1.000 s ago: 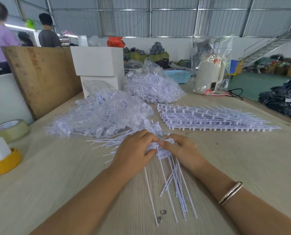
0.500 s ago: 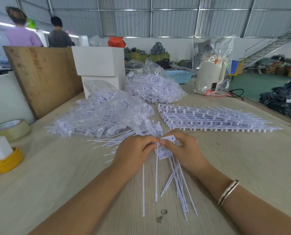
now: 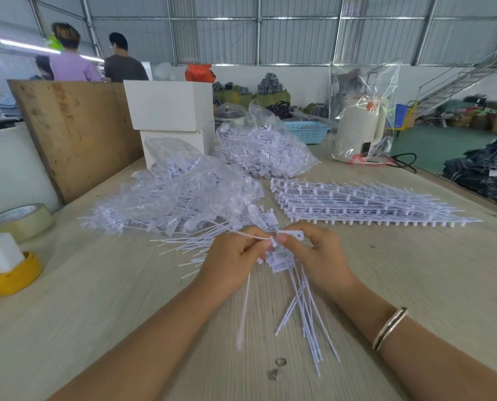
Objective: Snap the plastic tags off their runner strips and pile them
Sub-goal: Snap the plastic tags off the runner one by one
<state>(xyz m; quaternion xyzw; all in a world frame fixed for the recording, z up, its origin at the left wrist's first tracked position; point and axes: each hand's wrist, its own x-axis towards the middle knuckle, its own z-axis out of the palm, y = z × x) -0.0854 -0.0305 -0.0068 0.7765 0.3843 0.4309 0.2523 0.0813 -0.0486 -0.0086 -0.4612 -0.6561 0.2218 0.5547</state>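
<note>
Both hands meet over the middle of a pale wooden worktop point(image 3: 415, 285), working one white plastic tag. The left hand point(image 3: 233, 261) pinches the thin stem of the tag point(image 3: 259, 237) between thumb and fingertips; the right hand point(image 3: 316, 256) pinches its flat head, a small white tab with a hole. The hands are fingertip to fingertip, clamped on the same piece.

This looks like the snapping step itself: one tag being bent or twisted free. A blurred white runner strip point(image 3: 243, 311) hangs down from the left hand toward the viewer. The next move likely calls for a short, sharp twist, then dropping the freed tag on the pile of loose tags point(image 3: 305, 314) lying on the worktop just under and nearer than the right hand.

Beyond the hands, a neat stack of unbroken tag strips point(image 3: 357, 204) lies to the right, and clear plastic bags stuffed with tags point(image 3: 183, 195) lie to the left, so much work seems to remain.

Small printed labels show on the tag heads below the hands, but the print is too small to read. No brand is legible anywhere.
</note>
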